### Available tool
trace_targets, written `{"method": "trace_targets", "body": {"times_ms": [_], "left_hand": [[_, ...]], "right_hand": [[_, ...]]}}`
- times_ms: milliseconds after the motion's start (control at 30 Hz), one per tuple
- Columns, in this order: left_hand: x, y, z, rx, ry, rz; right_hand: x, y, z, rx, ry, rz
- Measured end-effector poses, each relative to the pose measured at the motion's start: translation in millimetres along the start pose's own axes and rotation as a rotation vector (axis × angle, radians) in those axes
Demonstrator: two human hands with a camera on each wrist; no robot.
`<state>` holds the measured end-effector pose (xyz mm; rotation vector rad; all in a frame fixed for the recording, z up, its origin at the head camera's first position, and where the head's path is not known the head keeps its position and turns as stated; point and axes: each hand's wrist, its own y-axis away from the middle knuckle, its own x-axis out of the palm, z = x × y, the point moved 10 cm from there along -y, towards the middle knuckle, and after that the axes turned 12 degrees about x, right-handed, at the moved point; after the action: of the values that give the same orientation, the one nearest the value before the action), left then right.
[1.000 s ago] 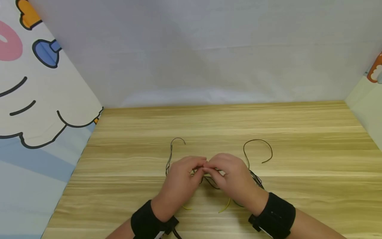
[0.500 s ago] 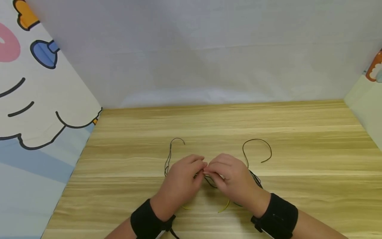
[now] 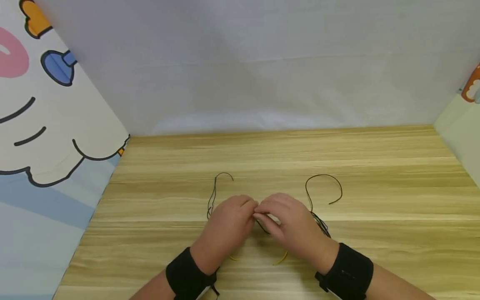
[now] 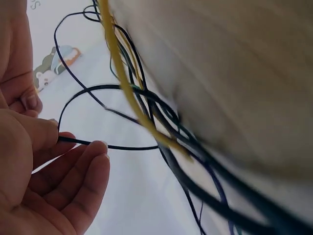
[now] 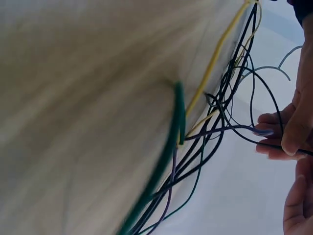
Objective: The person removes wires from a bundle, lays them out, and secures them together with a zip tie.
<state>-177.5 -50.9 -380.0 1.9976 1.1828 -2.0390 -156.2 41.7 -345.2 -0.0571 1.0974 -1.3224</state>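
In the head view my left hand point(image 3: 228, 223) and right hand point(image 3: 294, 221) meet at the fingertips above a tangle of thin wires. My left thumb and forefinger pinch a black wire point(image 4: 132, 148), which forms a loop in the left wrist view. The thumb and forefinger of my right hand come together right at the left fingertips, on the same wire; the spot between them is mostly hidden. Below the hands, a yellow wire point(image 4: 120, 73), a green wire point(image 5: 166, 161) and a purple wire point(image 5: 220, 129) run among several dark strands.
On the wood-grain table point(image 3: 277, 158), a curled wire end point(image 3: 214, 187) lies left of the hands and a larger black wire loop point(image 3: 340, 187) to the right. A white curtain point(image 3: 262, 91) stands behind. A printed cartoon panel point(image 3: 63, 112) borders the left side.
My left fingers have folded in and the left thumb has gone out of sight in the head view. Less of the black wire shows between the hands. The right hand has barely shifted.
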Motion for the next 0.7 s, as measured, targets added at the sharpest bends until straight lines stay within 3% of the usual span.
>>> {"method": "trace_targets", "body": {"times_ms": [233, 400, 700], "left_hand": [[0.5, -0.2, 0.8, -0.024, 0.029, -0.018], [1.3, -3.7, 1.2, -0.033, 0.019, 0.007], [8.7, 1.4, 11.2, -0.124, 0.060, 0.085]], "right_hand": [[-3.5, -1.8, -3.9, 0.035, -0.016, 0.006], [-10.8, -3.5, 3.6, -0.018, -0.050, -0.019], [-20.2, -5.1, 24.9, -0.135, -0.037, -0.011]]}}
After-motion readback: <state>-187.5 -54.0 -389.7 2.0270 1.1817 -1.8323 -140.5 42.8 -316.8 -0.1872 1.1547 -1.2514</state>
